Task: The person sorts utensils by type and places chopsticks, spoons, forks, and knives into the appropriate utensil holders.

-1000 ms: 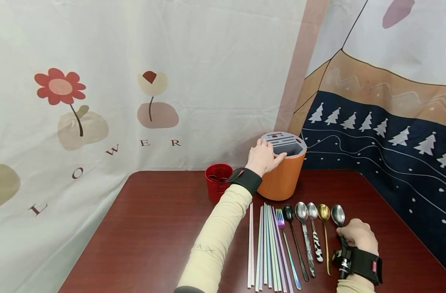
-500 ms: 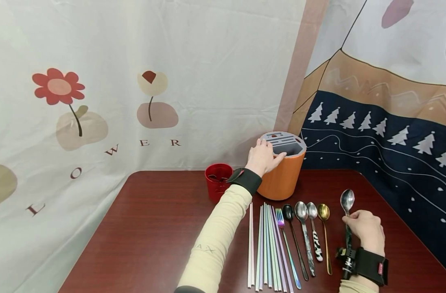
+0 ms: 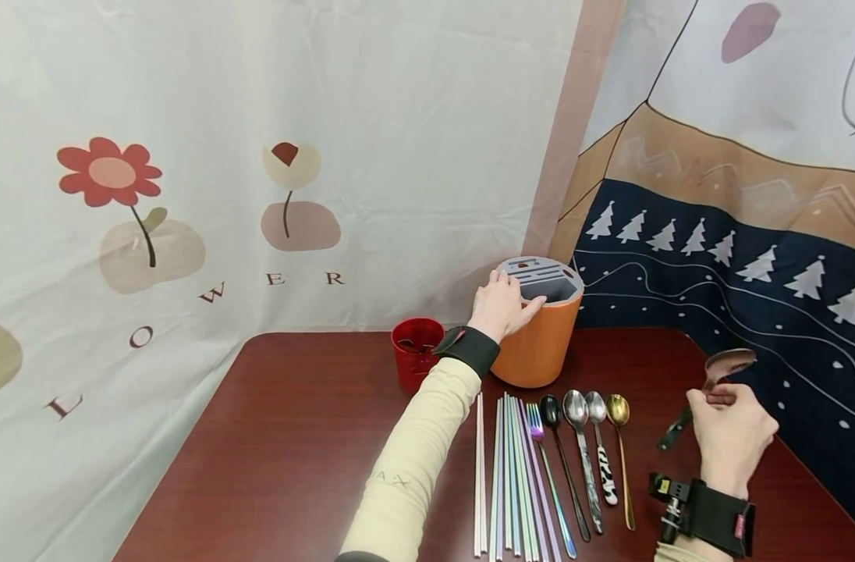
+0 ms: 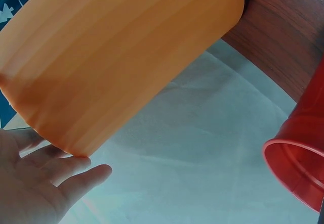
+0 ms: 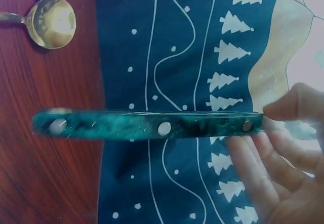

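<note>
An orange cutlery holder (image 3: 540,347) with a grey slotted top stands at the back of the table. My left hand (image 3: 499,308) rests on its rim, fingers spread; the left wrist view has the fingertips (image 4: 81,164) right at the edge. At the right, above the table, my right hand (image 3: 732,429) pinches a spoon (image 3: 729,363) between thumb and fingers. The spoon is tilted, bowl up and handle slanting down to the left. In the right wrist view its green marbled handle (image 5: 111,125) with rivets lies across the picture; the bowl is hidden behind the hand.
A red cup (image 3: 413,367) with dark pieces inside stands left of the holder. In front lie several chopsticks (image 3: 512,476), a rainbow fork (image 3: 550,476), a black spoon (image 3: 552,410), two silver spoons with patterned handles, and a gold spoon (image 3: 619,410). Printed curtains hang behind.
My right hand has lifted the green-handled spoon off the table from beside the gold spoon, moved it right and up, and turned it. The left hand stays on the holder.
</note>
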`<state>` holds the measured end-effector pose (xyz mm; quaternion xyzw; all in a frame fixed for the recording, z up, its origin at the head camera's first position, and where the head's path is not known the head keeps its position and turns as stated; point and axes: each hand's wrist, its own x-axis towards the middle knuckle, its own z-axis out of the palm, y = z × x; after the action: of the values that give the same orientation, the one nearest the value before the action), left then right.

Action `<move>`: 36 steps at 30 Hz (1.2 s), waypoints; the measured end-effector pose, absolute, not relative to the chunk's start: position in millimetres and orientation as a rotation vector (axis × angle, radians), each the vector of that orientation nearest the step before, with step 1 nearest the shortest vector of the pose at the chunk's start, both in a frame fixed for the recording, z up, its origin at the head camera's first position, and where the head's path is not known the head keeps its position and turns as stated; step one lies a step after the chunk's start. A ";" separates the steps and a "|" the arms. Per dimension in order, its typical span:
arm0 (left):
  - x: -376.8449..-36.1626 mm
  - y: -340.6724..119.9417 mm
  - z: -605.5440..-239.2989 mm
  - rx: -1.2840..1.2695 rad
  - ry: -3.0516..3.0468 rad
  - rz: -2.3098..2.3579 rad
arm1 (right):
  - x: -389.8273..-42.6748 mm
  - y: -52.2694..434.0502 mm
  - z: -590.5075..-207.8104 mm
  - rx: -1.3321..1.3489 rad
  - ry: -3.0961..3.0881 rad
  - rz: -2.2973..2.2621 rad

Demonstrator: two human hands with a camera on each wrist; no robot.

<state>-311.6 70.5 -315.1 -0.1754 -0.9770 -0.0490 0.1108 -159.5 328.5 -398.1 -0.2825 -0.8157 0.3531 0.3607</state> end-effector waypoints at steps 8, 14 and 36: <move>-311.7 69.5 -314.8 -0.512 -2.872 -0.134 | -164.5 320.2 -395.9 -0.596 -1.807 0.978; -312.4 69.3 -314.4 -0.508 -2.872 -0.133 | -164.4 315.9 -392.4 -0.587 -1.717 1.030; -312.1 69.8 -315.2 -0.507 -2.884 -0.134 | -182.3 268.7 -372.0 -0.227 -1.474 1.179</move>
<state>-312.1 69.8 -315.2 -0.1720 -0.9784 -0.0456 0.1050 -182.3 268.7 -372.0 -0.0973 -0.6310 0.5047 0.5811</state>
